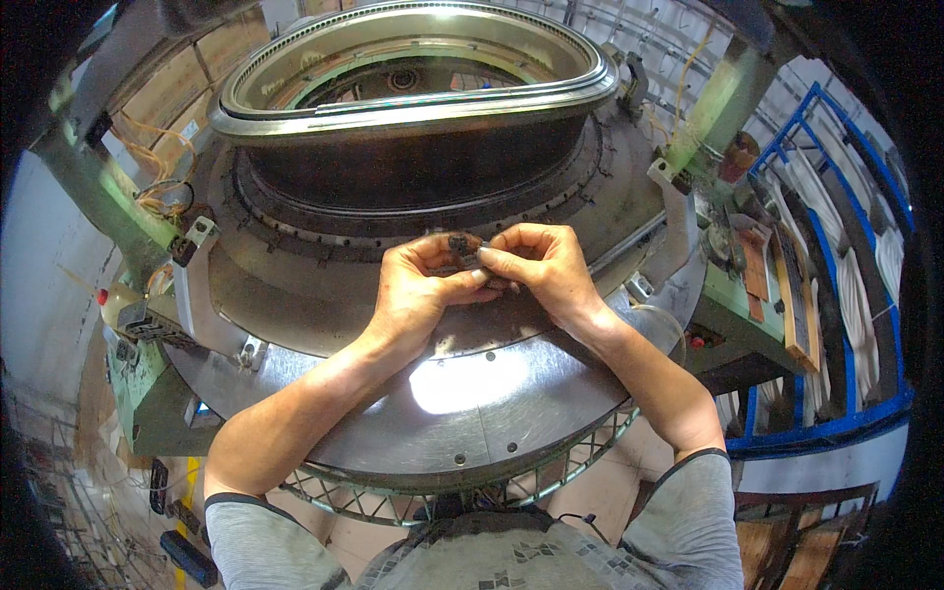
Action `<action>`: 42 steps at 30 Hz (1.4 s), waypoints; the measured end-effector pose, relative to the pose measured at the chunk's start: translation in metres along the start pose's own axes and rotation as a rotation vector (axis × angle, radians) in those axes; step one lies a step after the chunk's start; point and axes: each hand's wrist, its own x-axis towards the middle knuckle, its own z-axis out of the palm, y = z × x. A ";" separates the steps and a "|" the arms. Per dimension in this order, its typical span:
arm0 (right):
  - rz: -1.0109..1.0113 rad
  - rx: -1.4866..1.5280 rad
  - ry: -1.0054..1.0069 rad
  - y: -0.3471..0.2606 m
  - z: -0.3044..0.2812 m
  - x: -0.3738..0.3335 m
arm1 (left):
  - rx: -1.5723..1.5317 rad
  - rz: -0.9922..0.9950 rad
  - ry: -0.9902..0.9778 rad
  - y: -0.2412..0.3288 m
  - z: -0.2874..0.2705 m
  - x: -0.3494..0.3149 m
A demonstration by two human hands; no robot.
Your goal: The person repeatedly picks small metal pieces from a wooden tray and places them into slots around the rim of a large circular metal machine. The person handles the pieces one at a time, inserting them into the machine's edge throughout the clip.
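Both hands meet in front of me, above the round metal bed of a large circular machine (295, 295). Between the fingers of my left hand (421, 285) is a small dark metal part (459, 244), too small to name more exactly. My right hand (544, 265) pinches at its right side, thumb and forefinger pressed together close to the left fingertips. Whether the right fingers grip the same part or something tiny of their own is hidden. Behind the hands rises the machine's dark cylinder (413, 167), topped by a shiny metal ring (393, 123).
Green machine posts stand at left (108, 187) and right (728, 108). A smooth steel rim (482, 423) curves close to my body, with a lattice ring (551, 487) below it. At far right is a blue rack (831, 433) holding white fabric rolls. Orange cables (162, 147) hang at left.
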 end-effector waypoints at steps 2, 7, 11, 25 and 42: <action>-0.030 -0.006 0.008 0.000 0.002 0.000 | 0.017 -0.003 -0.009 0.001 -0.001 0.001; 0.040 0.097 0.022 0.001 0.002 -0.001 | 0.032 0.000 -0.022 0.001 -0.001 0.001; 0.015 0.029 0.048 0.003 0.001 -0.001 | 0.028 -0.014 -0.028 0.000 0.002 0.000; 0.027 0.046 0.015 0.002 -0.007 -0.001 | 0.007 -0.053 -0.019 0.001 0.002 -0.001; -0.026 0.076 0.082 -0.003 -0.011 0.003 | -0.103 -0.137 -0.003 0.009 0.004 -0.002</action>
